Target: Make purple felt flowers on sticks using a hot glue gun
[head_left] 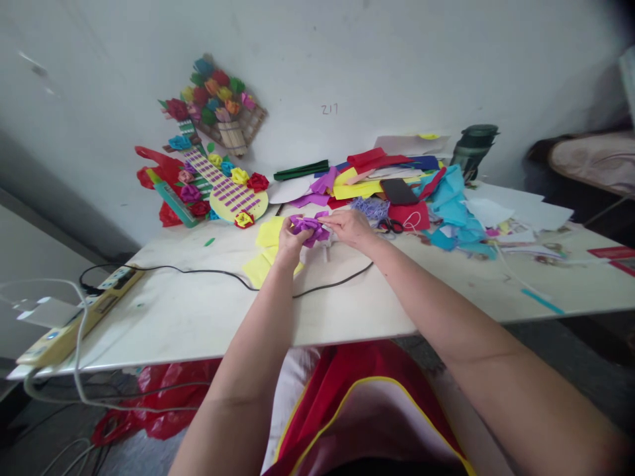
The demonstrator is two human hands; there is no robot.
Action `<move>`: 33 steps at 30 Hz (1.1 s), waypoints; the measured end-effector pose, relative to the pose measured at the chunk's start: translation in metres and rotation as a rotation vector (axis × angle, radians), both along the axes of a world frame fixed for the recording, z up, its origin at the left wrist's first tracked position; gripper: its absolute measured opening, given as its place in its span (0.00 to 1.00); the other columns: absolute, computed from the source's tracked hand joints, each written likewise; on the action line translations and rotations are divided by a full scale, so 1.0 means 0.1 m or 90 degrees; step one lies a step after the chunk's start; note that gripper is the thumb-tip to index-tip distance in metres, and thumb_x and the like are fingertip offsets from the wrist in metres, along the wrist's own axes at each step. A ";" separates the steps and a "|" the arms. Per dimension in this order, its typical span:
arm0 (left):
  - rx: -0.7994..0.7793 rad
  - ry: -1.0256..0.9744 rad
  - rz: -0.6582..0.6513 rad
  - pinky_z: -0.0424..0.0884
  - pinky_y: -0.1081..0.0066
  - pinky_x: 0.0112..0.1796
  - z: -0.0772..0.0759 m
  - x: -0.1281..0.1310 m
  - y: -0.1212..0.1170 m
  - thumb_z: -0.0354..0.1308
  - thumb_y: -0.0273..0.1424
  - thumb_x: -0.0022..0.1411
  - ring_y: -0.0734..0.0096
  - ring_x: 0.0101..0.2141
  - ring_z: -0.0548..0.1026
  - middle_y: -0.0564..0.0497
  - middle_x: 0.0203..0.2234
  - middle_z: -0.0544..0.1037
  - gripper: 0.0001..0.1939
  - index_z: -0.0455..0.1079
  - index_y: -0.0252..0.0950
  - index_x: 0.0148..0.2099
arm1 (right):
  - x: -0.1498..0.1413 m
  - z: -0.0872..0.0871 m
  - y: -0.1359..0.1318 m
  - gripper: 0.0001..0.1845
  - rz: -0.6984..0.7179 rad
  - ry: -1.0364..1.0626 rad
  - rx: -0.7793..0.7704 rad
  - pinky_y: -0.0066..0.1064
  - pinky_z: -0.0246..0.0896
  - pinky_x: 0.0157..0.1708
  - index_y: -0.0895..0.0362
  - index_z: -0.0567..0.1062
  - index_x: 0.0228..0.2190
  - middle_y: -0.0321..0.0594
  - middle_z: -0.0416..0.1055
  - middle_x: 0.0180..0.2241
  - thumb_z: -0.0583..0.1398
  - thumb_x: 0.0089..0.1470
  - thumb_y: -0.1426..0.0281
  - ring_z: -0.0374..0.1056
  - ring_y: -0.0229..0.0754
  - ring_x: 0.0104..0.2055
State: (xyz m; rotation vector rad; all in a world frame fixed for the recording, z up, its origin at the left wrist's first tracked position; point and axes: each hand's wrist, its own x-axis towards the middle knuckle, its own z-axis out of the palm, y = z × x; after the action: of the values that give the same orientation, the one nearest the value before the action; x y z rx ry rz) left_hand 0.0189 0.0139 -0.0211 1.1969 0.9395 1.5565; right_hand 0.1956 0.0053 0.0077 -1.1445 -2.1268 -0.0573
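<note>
A purple crepe-paper flower with ruffled petals is held up over the table, between my two hands. My left hand grips it from the left, thumb across the petals. On the other side my right hand has its thumb and fingertips pinched together at the flower's right edge. Exactly what those fingertips hold is too small to make out. Yellow paper pieces lie beneath and left of my left hand. Black-handled scissors rest just right of my right hand.
A guitar-shaped craft with paper flowers leans at the back left. Coloured paper, a dark phone and a bottle lie behind and right. A black cable crosses the table from a power strip.
</note>
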 end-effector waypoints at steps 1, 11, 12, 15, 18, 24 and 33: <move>0.000 0.000 -0.001 0.70 0.71 0.27 0.00 -0.01 0.00 0.69 0.29 0.34 0.71 0.26 0.73 0.53 0.28 0.75 0.31 0.66 0.37 0.44 | 0.00 0.01 0.00 0.16 0.000 -0.001 -0.001 0.28 0.65 0.39 0.52 0.81 0.46 0.42 0.80 0.38 0.57 0.59 0.69 0.74 0.42 0.39; -0.002 -0.005 -0.004 0.70 0.71 0.31 0.05 -0.08 -0.03 0.69 0.28 0.36 0.72 0.27 0.74 0.55 0.27 0.76 0.29 0.64 0.39 0.43 | 0.06 0.01 0.02 0.17 0.012 0.015 -0.011 0.30 0.66 0.44 0.53 0.80 0.47 0.42 0.80 0.43 0.57 0.58 0.71 0.75 0.43 0.44; -0.001 -0.005 -0.008 0.70 0.71 0.31 0.06 -0.08 -0.04 0.69 0.28 0.37 0.73 0.27 0.74 0.55 0.28 0.76 0.29 0.64 0.39 0.43 | 0.06 0.01 0.02 0.17 0.012 0.018 -0.013 0.31 0.66 0.44 0.53 0.80 0.46 0.43 0.80 0.42 0.58 0.58 0.71 0.75 0.43 0.44; 0.003 -0.003 -0.012 0.70 0.71 0.30 0.09 -0.09 -0.08 0.69 0.28 0.38 0.73 0.26 0.73 0.55 0.28 0.76 0.28 0.63 0.39 0.44 | 0.08 0.00 0.03 0.16 0.010 0.024 -0.006 0.32 0.67 0.44 0.53 0.80 0.46 0.44 0.80 0.42 0.58 0.57 0.70 0.75 0.45 0.44; 0.006 -0.004 -0.008 0.69 0.72 0.29 0.11 -0.09 -0.10 0.69 0.28 0.39 0.73 0.26 0.73 0.55 0.27 0.76 0.28 0.62 0.39 0.44 | 0.09 0.00 0.04 0.16 0.006 0.024 0.008 0.32 0.67 0.44 0.53 0.81 0.45 0.43 0.80 0.41 0.58 0.57 0.71 0.75 0.44 0.44; 0.008 -0.009 0.002 0.69 0.73 0.28 0.11 -0.08 -0.11 0.69 0.28 0.38 0.73 0.25 0.73 0.56 0.26 0.75 0.29 0.61 0.39 0.44 | 0.10 0.01 0.03 0.16 -0.001 0.019 0.015 0.32 0.67 0.43 0.53 0.81 0.45 0.43 0.81 0.40 0.58 0.57 0.70 0.76 0.44 0.43; 0.013 -0.002 -0.013 0.70 0.71 0.28 0.13 -0.10 -0.12 0.68 0.27 0.39 0.71 0.27 0.74 0.54 0.29 0.75 0.30 0.62 0.40 0.46 | 0.13 0.04 0.00 0.15 -0.009 0.020 0.020 0.33 0.67 0.42 0.51 0.81 0.44 0.41 0.81 0.41 0.59 0.57 0.70 0.76 0.45 0.42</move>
State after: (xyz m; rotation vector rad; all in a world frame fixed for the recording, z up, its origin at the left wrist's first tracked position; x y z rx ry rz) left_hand 0.0084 0.0019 -0.0078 1.2135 0.9087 1.5553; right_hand 0.2090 0.0056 0.0114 -1.1344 -2.0838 -0.0794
